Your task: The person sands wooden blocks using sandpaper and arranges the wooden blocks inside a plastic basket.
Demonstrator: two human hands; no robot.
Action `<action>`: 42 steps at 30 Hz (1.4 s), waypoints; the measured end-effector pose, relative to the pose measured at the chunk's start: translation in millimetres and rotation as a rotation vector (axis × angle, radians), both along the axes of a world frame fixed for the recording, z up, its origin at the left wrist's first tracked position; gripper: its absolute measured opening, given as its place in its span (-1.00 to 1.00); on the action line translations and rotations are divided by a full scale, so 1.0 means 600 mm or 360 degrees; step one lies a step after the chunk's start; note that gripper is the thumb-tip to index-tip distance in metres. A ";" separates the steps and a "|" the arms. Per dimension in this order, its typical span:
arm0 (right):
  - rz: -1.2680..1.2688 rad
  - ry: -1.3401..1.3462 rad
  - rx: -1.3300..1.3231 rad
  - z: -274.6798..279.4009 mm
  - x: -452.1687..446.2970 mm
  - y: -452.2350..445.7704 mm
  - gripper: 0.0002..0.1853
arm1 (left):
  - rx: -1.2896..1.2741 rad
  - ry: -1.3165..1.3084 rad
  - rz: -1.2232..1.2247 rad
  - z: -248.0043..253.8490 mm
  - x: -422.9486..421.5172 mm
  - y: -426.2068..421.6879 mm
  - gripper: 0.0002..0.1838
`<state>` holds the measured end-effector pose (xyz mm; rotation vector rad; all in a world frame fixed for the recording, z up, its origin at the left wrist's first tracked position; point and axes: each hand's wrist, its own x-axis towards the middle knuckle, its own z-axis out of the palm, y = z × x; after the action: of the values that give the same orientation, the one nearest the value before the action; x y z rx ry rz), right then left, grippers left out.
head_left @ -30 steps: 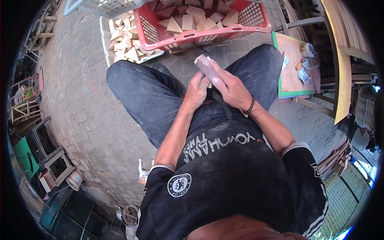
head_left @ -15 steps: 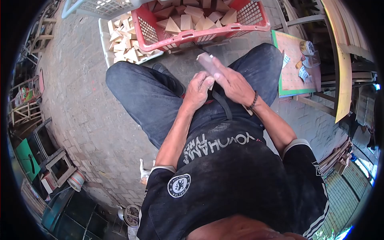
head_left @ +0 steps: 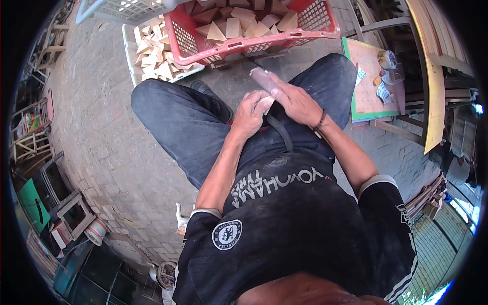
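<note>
Wooden wedges [head_left: 154,57] in a white crate [head_left: 130,60], left hand [head_left: 251,113] clasping a wood piece [head_left: 267,104] short of the near edge of a red crate [head_left: 244,45], right hand [head_left: 301,104] gripping a mauve block [head_left: 263,80], a tin [head_left: 387,60] near the far right corner of the tabletop [head_left: 370,96].

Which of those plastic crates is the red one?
The red crate, at the view's top centre, holding wooden blocks. Colour sets it apart: the white crate left of it and the upper-left crate are both pale.

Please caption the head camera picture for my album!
Left hand grips a wood piece, right hand a sanding block, near a red plastic crate.
</note>
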<state>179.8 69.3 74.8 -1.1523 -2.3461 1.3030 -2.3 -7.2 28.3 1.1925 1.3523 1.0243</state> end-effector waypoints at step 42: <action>-0.0065 0.0020 0.0127 0.041 -0.017 -0.030 -0.37 | -0.0142 -0.0286 0.0066 -0.006 -0.005 -0.010 -0.75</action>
<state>169.8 51.2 99.1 -1.1580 -2.3302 1.1890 -5.1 -13.2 24.6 0.9861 1.2718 1.0632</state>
